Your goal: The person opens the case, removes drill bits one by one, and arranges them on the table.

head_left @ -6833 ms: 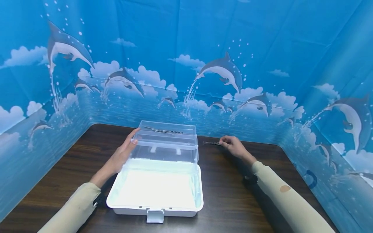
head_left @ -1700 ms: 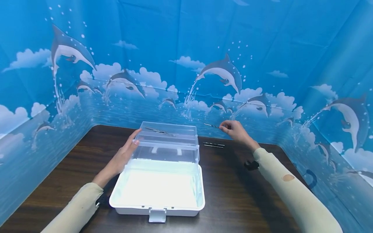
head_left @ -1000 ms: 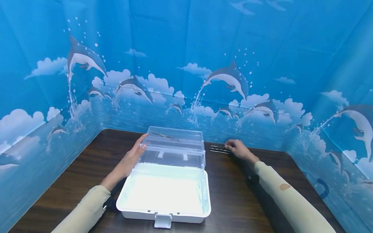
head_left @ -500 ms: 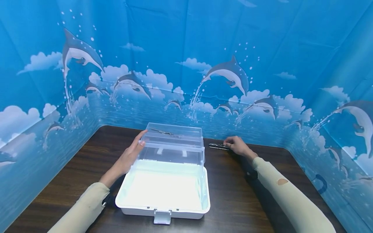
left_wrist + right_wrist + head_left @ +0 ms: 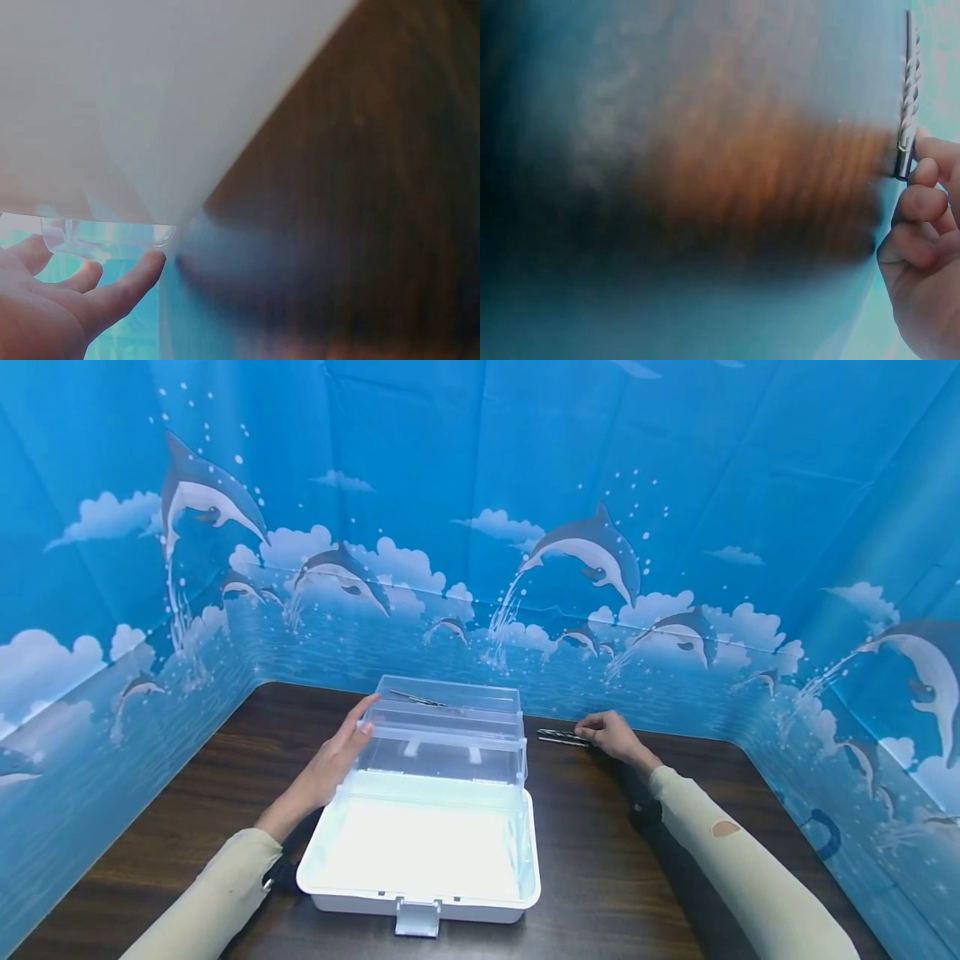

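A white plastic toolbox [image 5: 416, 906] stands on the table, its clear lid [image 5: 442, 752] raised at the back. My left hand [image 5: 333, 764] holds the lid's left side, thumb in front; in the left wrist view the fingers [image 5: 124, 296] sit at the clear corner [image 5: 105, 234]. Thin drill bits [image 5: 416, 698] lie at the lid's far end. Right of the box, several drill bits [image 5: 553, 737] lie side by side on the table. My right hand [image 5: 611, 735] pinches the near end of one; the right wrist view shows a spiral drill bit [image 5: 909, 97] at its fingertips.
The dark wood table [image 5: 592, 860] ends just behind the bits, against a blue dolphin curtain [image 5: 420, 527]. A clear front latch [image 5: 417, 918] hangs down from the toolbox.
My right hand has lowered a drill bit from above the table beside the others, then stays there. Fewer bits lie in the lid than several seconds ago. The left hand keeps its hold.
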`<state>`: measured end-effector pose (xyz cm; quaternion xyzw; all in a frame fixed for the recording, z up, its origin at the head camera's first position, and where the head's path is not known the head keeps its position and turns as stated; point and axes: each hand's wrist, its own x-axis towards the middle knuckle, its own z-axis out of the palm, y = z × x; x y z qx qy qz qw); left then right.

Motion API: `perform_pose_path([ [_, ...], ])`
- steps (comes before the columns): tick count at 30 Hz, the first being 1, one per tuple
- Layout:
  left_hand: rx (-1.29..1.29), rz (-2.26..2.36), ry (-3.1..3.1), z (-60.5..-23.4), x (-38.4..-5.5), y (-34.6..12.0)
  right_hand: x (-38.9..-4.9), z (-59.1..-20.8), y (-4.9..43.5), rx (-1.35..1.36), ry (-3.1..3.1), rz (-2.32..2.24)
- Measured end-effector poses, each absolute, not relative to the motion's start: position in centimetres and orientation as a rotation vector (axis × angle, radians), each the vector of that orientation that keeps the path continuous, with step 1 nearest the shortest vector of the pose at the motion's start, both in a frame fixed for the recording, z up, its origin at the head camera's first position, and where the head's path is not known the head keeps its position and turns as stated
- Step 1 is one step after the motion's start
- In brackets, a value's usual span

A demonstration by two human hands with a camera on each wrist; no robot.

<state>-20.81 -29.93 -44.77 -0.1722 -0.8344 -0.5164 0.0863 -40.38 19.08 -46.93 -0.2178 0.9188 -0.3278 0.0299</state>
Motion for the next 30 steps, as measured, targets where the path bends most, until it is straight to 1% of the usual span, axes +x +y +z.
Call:
perform_pose_path([
  [19,-0.520,-1.567,-2.471,-45.3,-21.0,-30.2,-40.3,-47.2,19.0,-0.618,2.822,-1.077],
  [23,-0.516,-1.567,-2.476,-45.3,-20.9,-30.1,-40.1,-47.0,19.3,-0.567,2.798,-1.138],
  [26,-0.519,-1.563,-2.478,-45.3,-20.8,-30.0,-39.9,-46.5,19.4,-0.522,2.770,-1.199],
  [30,-0.516,-1.552,-2.479,-45.1,-20.9,-30.1,-39.7,-45.2,19.2,-0.553,2.752,-1.250],
])
